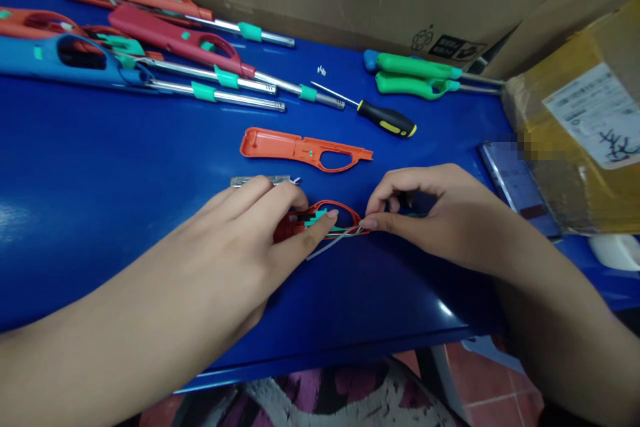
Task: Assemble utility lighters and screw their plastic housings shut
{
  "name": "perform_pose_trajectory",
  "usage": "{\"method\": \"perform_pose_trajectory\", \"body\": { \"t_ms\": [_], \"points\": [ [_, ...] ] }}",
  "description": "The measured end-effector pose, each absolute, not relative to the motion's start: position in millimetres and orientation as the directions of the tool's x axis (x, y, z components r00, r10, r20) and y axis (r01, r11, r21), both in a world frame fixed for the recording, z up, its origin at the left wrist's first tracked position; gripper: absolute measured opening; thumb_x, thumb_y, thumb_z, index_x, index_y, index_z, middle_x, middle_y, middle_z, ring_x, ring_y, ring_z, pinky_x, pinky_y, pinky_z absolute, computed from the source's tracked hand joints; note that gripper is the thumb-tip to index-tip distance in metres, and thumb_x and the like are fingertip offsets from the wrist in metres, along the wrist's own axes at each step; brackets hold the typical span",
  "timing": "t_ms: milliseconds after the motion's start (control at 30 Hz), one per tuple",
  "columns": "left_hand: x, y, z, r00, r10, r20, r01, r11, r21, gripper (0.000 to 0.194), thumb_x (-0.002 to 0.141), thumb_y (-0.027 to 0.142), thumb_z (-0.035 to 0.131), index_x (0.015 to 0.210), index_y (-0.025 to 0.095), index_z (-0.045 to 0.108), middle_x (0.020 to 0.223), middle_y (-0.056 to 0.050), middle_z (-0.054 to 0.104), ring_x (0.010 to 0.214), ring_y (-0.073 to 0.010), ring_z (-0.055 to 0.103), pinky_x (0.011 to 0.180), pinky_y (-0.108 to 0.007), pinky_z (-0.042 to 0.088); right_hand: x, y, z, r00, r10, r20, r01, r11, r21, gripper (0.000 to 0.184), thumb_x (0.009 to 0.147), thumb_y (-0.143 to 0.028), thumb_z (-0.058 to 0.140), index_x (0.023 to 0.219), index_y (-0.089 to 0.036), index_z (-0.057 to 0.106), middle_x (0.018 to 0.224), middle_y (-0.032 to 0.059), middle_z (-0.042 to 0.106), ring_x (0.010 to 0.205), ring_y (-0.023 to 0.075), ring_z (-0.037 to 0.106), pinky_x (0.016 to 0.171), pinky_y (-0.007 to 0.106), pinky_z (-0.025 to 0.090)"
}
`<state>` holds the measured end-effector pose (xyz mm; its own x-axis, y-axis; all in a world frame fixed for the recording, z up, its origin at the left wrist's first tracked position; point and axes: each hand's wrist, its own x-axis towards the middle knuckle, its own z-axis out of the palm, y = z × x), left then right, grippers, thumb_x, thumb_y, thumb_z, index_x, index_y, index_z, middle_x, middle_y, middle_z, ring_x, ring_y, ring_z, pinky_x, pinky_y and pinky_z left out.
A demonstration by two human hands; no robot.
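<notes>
An orange-red lighter casing half (284,229) lies open side up on the blue table, with a green trigger piece (316,217) and thin wires inside. Over its rear end is my left hand (245,227), fingers closed around it and thumb pressing near the trigger. My right hand (440,213) pinches at the casing's narrow front end, where a thin clear tube (325,251) meets the fingertips. The tube's other end sticks out toward me. Just beyond lies the matching orange casing half (280,145). A clear fuel tank (240,181) is partly hidden behind my left fingers.
A black and yellow screwdriver (387,119) lies beyond, near small screws (321,71). Several long lighters, including a blue one (30,57) and a red one (165,30), lie back left. Green lighters (417,67) lie back right. A phone (515,180) leans by a taped box (575,153).
</notes>
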<state>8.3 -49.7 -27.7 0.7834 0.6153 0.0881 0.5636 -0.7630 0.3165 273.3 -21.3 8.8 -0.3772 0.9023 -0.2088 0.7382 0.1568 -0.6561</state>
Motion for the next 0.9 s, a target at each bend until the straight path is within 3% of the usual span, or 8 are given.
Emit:
{"method": "perform_pose_trajectory", "body": {
  "t_ms": [167, 400, 700, 900],
  "points": [
    [8.9, -48.9, -26.4, 0.786, 0.614, 0.072, 0.567, -0.762, 0.314, 0.067, 0.085, 0.008, 0.045, 0.145, 0.036, 0.049, 0.113, -0.008, 0.056, 0.099, -0.0296, 0.052, 0.079, -0.046, 0.048, 273.4, -21.9, 7.6, -0.394, 0.904, -0.166, 0.74, 0.205, -0.641, 0.013, 0.084, -0.018, 0.073, 0.072, -0.022, 0.072, 0.073, -0.0029, 0.073, 0.067, 0.0126, 0.063, 0.065, 0.026, 0.047],
    [6.0, -49.1, -27.4, 0.785, 0.615, 0.076, 0.569, -0.763, 0.305, 0.064, 0.086, 0.008, 0.046, 0.144, 0.034, 0.051, 0.112, -0.01, 0.055, 0.096, -0.0289, 0.052, 0.077, -0.045, 0.049, 278.3, -21.0, 8.1, -0.436, 0.879, -0.194, 0.702, 0.198, -0.684, 0.011, 0.084, -0.033, 0.076, 0.079, -0.023, 0.074, 0.078, -0.0015, 0.074, 0.071, 0.0133, 0.061, 0.066, 0.027, 0.048],
    [11.6, -46.1, -23.3, 0.789, 0.609, 0.085, 0.559, -0.768, 0.313, 0.066, 0.085, 0.006, 0.046, 0.145, 0.031, 0.051, 0.112, -0.01, 0.054, 0.098, -0.0285, 0.053, 0.08, -0.045, 0.051, 276.7, -17.1, 6.0, -0.465, 0.862, -0.202, 0.705, 0.222, -0.673, 0.01, 0.085, -0.025, 0.074, 0.076, -0.023, 0.071, 0.079, -0.0003, 0.072, 0.074, 0.0148, 0.062, 0.068, 0.028, 0.049],
    [11.7, -45.8, -21.2, 0.796, 0.597, 0.097, 0.549, -0.781, 0.298, 0.058, 0.087, 0.005, 0.047, 0.139, 0.028, 0.056, 0.112, -0.01, 0.054, 0.096, -0.0265, 0.052, 0.079, -0.042, 0.049, 280.9, -20.7, 11.1, -0.617, 0.787, 0.005, 0.566, 0.449, -0.691, 0.004, 0.091, -0.022, 0.069, 0.093, -0.022, 0.073, 0.096, 0.0033, 0.072, 0.091, 0.0173, 0.064, 0.084, 0.033, 0.051]
  ]
}}
